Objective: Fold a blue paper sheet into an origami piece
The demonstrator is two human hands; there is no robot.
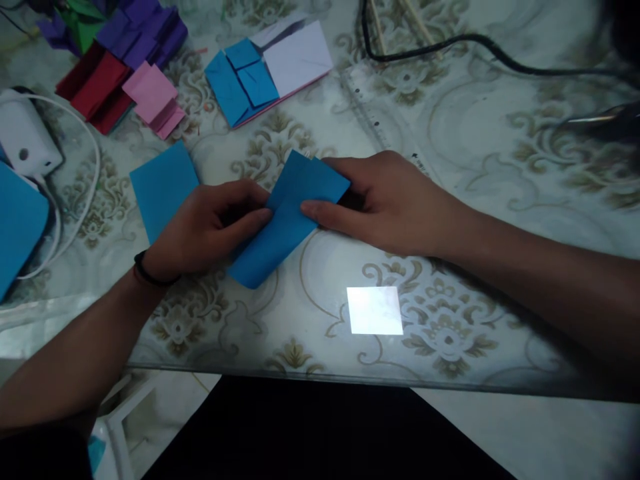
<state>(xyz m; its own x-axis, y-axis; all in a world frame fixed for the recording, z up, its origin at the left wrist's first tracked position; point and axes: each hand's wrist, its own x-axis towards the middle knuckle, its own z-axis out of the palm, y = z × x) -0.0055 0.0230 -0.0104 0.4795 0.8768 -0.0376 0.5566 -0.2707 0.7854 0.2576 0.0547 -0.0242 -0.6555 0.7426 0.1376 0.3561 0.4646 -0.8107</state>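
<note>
Between my two hands a blue sheet of paper (290, 213) is held tilted above the table; it looks folded, with two offset corners at its top edge. My left hand (215, 220) pinches its left edge between thumb and fingers. On the right side, my right hand (385, 203) grips it, thumb on the front and fingers hidden behind. Another blue paper piece (165, 187) lies flat just beyond my left hand and is partly covered by it.
Folded paper pieces in purple (143, 33), red (97, 87) and pink (155, 100) sit at the upper left. Nearby are a blue-and-white folded paper (245, 77), a white power adapter (30, 137) with a cable, a clear ruler (370, 110) and a black cord (480, 40).
</note>
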